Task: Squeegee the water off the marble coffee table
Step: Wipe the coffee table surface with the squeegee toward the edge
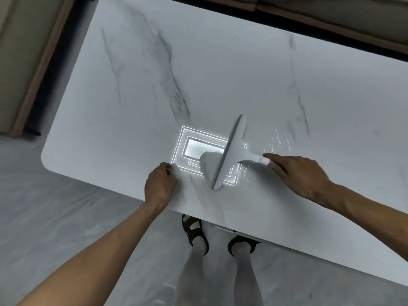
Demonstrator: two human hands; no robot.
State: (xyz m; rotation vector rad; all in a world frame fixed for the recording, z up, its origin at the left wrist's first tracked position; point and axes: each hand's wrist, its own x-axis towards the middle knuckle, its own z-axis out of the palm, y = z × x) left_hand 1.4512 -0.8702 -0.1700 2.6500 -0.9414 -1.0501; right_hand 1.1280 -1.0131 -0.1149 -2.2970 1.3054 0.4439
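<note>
The white marble coffee table (220,74) with grey veins fills the head view. A white squeegee (231,151) rests its long blade on the top near the front edge, handle pointing right. My right hand (298,173) grips the end of that handle. Water (277,143) glistens in streaks and drops just right of the blade, above my right hand, and a little water (239,171) shows under the handle. My left hand (160,184) lies on the table's front edge, left of the blade, fingers curled, holding nothing.
A bright reflection of a ceiling light (198,149) sits on the marble left of the blade. A sofa base (331,18) runs along the far side and furniture (26,62) stands at the left. My sandalled feet (196,233) stand on grey floor below the table edge.
</note>
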